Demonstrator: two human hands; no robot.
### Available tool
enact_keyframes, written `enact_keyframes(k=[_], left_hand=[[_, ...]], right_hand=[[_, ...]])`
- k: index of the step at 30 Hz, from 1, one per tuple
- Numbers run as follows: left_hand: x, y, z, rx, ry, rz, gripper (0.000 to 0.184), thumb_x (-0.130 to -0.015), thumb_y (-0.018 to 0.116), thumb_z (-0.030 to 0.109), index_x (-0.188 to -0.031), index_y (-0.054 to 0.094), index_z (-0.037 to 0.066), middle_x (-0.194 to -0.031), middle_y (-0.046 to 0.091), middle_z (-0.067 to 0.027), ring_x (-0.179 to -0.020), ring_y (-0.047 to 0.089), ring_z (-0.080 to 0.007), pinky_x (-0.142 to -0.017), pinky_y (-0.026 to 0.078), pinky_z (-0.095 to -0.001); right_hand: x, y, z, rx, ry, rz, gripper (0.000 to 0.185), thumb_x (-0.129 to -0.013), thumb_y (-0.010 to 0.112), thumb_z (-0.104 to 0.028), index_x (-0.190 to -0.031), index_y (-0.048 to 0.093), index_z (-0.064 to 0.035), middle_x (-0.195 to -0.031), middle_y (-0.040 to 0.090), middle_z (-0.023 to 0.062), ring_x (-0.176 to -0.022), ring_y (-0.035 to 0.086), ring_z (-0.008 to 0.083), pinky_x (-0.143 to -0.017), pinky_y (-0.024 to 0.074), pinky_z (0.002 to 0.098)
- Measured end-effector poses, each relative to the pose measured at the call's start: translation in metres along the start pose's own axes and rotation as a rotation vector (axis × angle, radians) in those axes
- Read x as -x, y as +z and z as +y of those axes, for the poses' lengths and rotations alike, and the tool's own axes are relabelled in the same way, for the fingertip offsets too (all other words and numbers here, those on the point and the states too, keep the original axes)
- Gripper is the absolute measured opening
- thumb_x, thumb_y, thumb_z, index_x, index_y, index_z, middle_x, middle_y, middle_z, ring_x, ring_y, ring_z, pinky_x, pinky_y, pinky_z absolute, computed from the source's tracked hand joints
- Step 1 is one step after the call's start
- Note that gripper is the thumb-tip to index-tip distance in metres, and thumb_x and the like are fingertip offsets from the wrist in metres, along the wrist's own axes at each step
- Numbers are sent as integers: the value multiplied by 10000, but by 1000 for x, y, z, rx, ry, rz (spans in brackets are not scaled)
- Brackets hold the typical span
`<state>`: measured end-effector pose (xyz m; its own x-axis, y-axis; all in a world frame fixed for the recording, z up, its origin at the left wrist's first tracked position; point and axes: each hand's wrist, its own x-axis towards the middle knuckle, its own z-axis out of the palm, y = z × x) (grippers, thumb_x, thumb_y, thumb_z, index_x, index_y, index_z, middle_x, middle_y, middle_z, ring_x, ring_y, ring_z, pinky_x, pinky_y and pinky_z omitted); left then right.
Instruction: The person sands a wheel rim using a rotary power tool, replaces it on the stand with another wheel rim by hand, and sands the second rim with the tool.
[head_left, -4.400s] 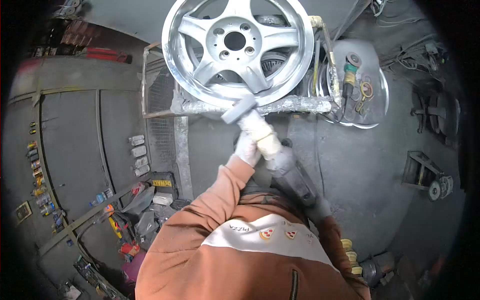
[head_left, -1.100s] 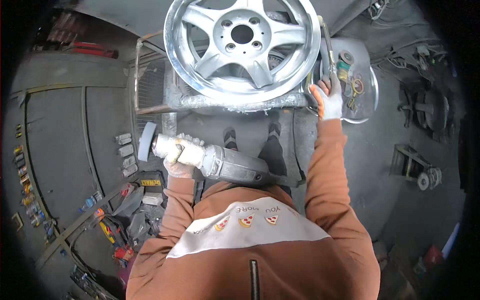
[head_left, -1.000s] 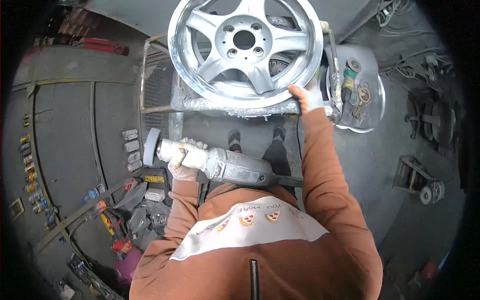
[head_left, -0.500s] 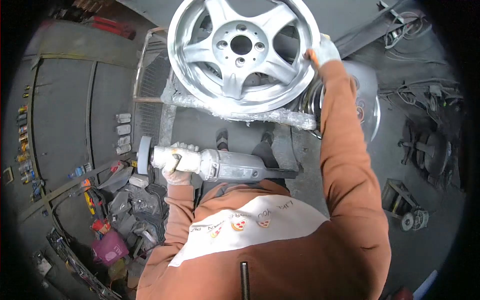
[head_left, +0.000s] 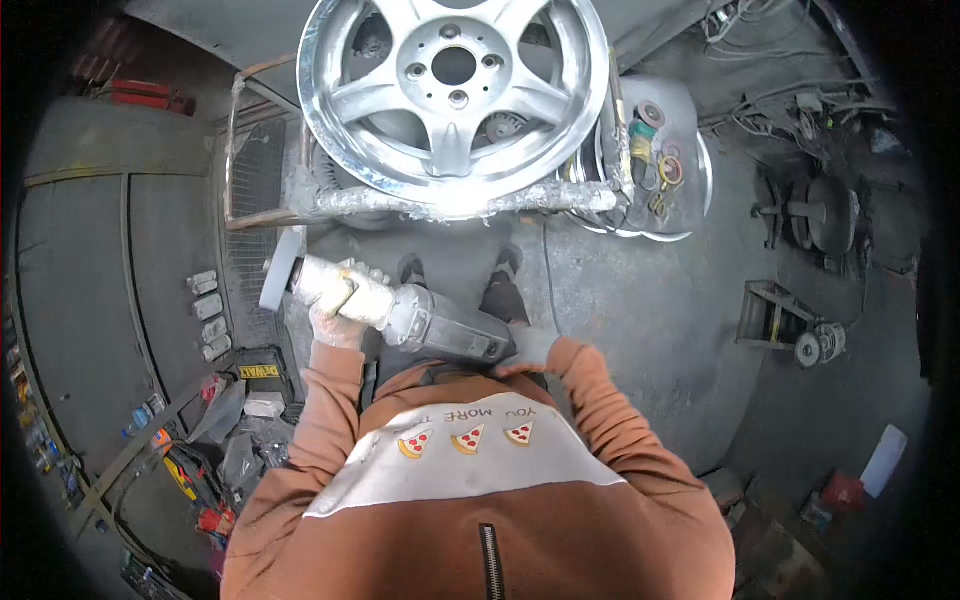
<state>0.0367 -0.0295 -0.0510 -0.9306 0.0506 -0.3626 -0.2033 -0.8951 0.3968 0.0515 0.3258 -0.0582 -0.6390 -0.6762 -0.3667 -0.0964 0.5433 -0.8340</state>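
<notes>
My left hand (head_left: 340,298), in a dirty white glove, is wrapped round the front neck of a grey straight grinder (head_left: 450,325). A pale, thick abrasive wheel (head_left: 281,270) sits at the tool's left end. My right hand (head_left: 538,346), also gloved, closes on the rear end of the grinder, close to my waist; its fingers are mostly hidden. Beyond the tool, a shiny five-spoke alloy wheel rim (head_left: 450,150) lies face up on a metal stand (head_left: 560,197) with a crusted front bar. Neither hand touches the rim.
Right of the rim, a stool-like surface (head_left: 690,150) carries tape rolls and small rings. A small bench machine (head_left: 820,345) stands on the floor to the right. At the left are a DeWalt case (head_left: 265,372), bags and tools. A cable (head_left: 550,280) runs along the floor.
My right hand has left the rim's right edge and come down to the grinder's rear end. The grinder has tilted, its wheel end higher. The view has shifted, revealing the stool-like surface.
</notes>
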Motion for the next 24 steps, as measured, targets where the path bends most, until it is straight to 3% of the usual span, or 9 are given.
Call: enact_keyframes(k=[3, 7, 9, 12, 16, 19, 21, 22, 24], left_hand=[[-10, 2, -11, -83, -53, 121, 362, -826, 684, 113, -1157, 573, 16, -1060, 617, -148, -1017, 596, -341, -946, 476, -508], [-23, 36, -44, -43, -106, 42, 241, -829, 679, 67, -1047, 586, 24, -961, 635, -139, -923, 632, -308, -861, 524, -483], [-32, 34, -66, -207, -100, 53, 353, -853, 663, 188, -1148, 586, 10, -1048, 638, -173, -976, 627, -365, -902, 513, -532], [-38, 75, -110, -228, -41, 110, 274, -830, 681, 125, -1068, 603, 13, -947, 660, -157, -836, 663, -333, -780, 566, -479], [-69, 127, -171, -257, -45, 155, 222, -812, 725, 111, -970, 598, 22, -812, 632, -111, -702, 655, -265, -675, 573, -399], [-89, 155, -208, -251, -73, 67, 215, -820, 724, 124, -980, 600, 53, -811, 632, -80, -684, 641, -221, -651, 562, -364], [-96, 179, -224, -225, -92, 20, 215, -822, 726, 131, -980, 599, 62, -813, 628, -65, -688, 638, -195, -648, 559, -350], [-99, 189, -233, -189, -92, 36, 215, -820, 727, 132, -978, 599, 62, -816, 627, -58, -692, 637, -182, -643, 554, -337], [-99, 214, -235, -209, -116, -11, 209, -818, 722, 116, -980, 601, 66, -820, 627, -47, -697, 635, -169, -638, 543, -314]], right_hand=[[4, 49, 51, -311, 528, -579, 529, -726, 761, -402, -1021, 594, 4, -893, 643, 165, -641, 647, 282, -476, 505, 371], [49, 69, 101, -1059, 709, -453, 568, -756, 732, -432, -969, 572, 69, -846, 645, 176, -628, 650, 240, -450, 491, 336], [69, 48, 84, -1232, 744, -433, 581, -764, 725, -440, -956, 566, 85, -834, 646, 178, -625, 650, 229, -444, 488, 327], [121, -6, 15, -236, 524, -83, 408, -945, 586, -265, -1150, 575, 87, -1126, 663, 233, -998, 680, 250, -784, 545, 270], [186, -27, 32, -733, 288, 233, 281, -949, 565, -228, -1037, 634, 30, -885, 668, 116, -740, 593, 199, -666, 501, 352], [224, -47, 54, -840, 509, 140, 223, -959, 548, -157, -1081, 617, 17, -993, 659, 89, -836, 606, 147, -698, 501, 293], [251, -21, 105, -1054, 575, 440, 206, -949, 552, -173, -1037, 613, 3, -881, 589, 17, -742, 517, 115, -673, 477, 293], [242, -55, 58, -709, 702, 388, 160, -955, 546, -172, -991, 613, -31, -836, 559, -5, -713, 500, 123, -655, 458, 280], [264, -48, 90, -814, 744, 449, 181, -961, 541, -191, -992, 616, -29, -844, 578, 8, -712, 509, 140, -655, 463, 294]])
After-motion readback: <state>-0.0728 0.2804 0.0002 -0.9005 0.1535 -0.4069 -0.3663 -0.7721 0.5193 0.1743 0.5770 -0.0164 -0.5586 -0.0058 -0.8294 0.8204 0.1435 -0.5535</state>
